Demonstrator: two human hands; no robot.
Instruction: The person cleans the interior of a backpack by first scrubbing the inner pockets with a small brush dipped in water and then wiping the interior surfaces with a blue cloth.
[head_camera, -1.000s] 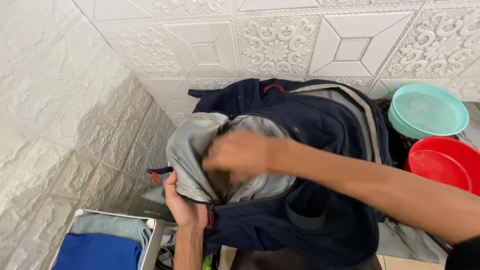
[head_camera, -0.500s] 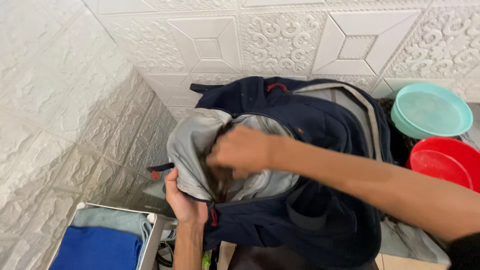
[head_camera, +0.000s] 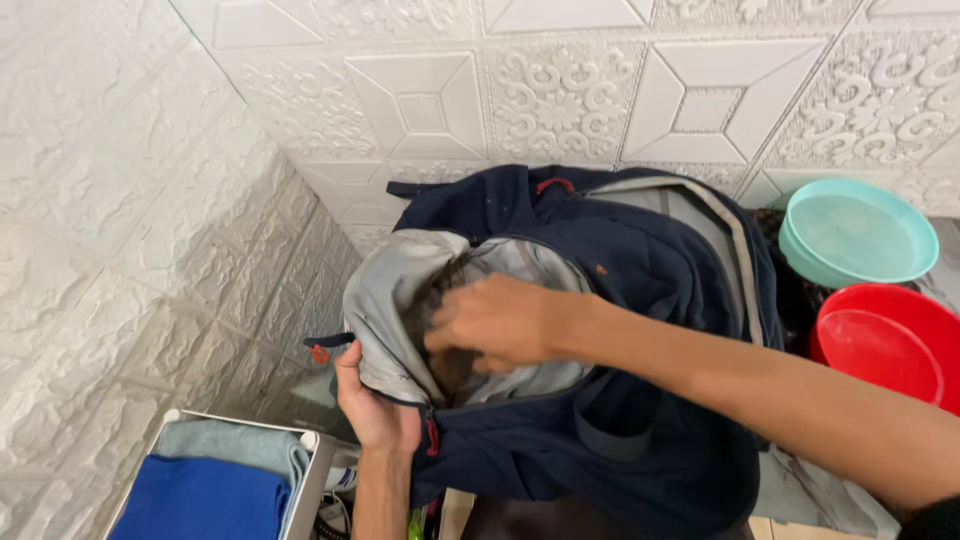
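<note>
A navy backpack (head_camera: 640, 270) with a grey lining lies against the tiled wall, its front pocket pulled wide. My left hand (head_camera: 372, 410) grips the lower left edge of that pocket's opening, holding the grey lining outward. My right hand (head_camera: 500, 325) reaches across from the right, with its fingers curled down inside the pocket on something dark. What that dark thing is stays hidden by my fingers and the fabric.
A teal bowl (head_camera: 850, 232) and a red bowl (head_camera: 885, 340) sit to the right of the backpack. At lower left stands a white box (head_camera: 312, 470) with folded blue cloth (head_camera: 205, 500) and grey cloth in it. White embossed tiles cover the wall behind and at left.
My right hand has shifted slightly lower and deeper into the pocket. My left hand keeps the same hold on the pocket edge.
</note>
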